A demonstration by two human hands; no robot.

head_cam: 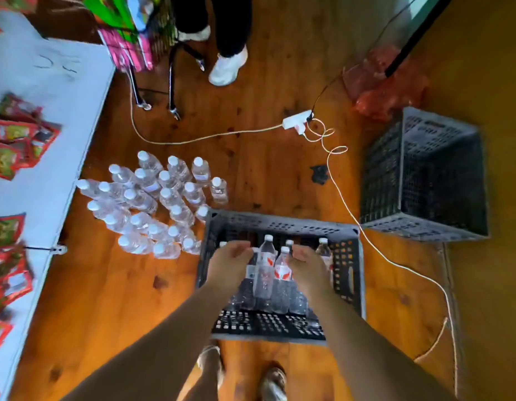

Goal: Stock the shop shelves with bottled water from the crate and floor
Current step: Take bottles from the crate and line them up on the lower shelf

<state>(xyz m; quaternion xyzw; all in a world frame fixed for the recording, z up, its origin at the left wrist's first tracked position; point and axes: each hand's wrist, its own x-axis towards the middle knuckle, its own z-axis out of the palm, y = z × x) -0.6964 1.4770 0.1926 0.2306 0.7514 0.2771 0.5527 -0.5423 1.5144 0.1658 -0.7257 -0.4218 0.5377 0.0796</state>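
A dark plastic crate (346,273) stands on the wooden floor in front of me with several clear water bottles (265,267) upright inside, white caps and red labels. Both hands reach into it. My left hand (229,263) has its fingers curled over the bottle tops at the crate's left. My right hand (307,266) curls round the bottles at the right. Whether either hand grips a bottle firmly is hard to tell. A cluster of several more bottles (152,204) stands on the floor left of the crate.
A white shelf (48,134) with red snack packets runs along the left. A second dark crate (424,175) lies on its side at right. A power strip (294,121) and its cords cross the floor. Another person's white shoe (228,66) and a wire rack (152,53) stand ahead.
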